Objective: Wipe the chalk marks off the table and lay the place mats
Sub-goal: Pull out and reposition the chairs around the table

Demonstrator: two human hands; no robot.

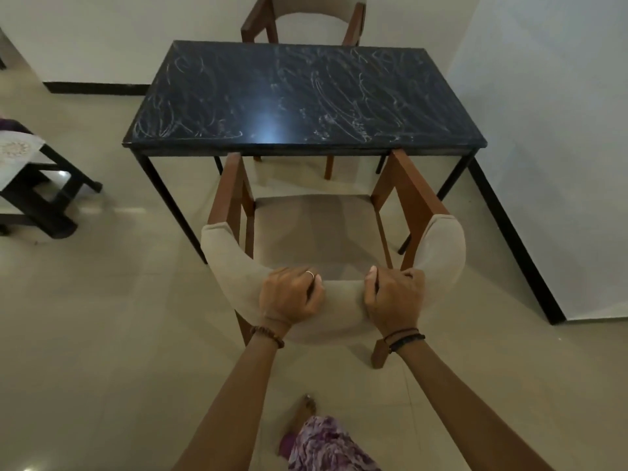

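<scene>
Right at the bottom, a bit of purple patterned cloth (326, 443) and a bare foot (304, 411) show on the tiled floor (102, 334); the rest of the person is cut off by the edge. Two bare arms reach forward from there. The left hand (290, 295) and the right hand (394, 299) both sit on the curved padded back of a chair (238, 266). Each grip is closed tight around the top of the chair back, thumbs at the rear and fingers curled over the front, so most of the fingertips are hidden. A thin ring (310, 274) is on the left hand, and there are bead bracelets on both wrists.

The chair's front is tucked a little under the near edge of the worktop (302, 96). The worktop is dark and shiny, with pale chalk marks (190, 124) scribbled nearly all over it. A bright spot of light makes the marks near the middle hard to see.

A second chair (306, 18) stands at the far side, its top cut off. At the left edge a low dark stand (44, 192) holds something pale with a round pattern (15, 149); it is too cut off to tell what it is.
</scene>
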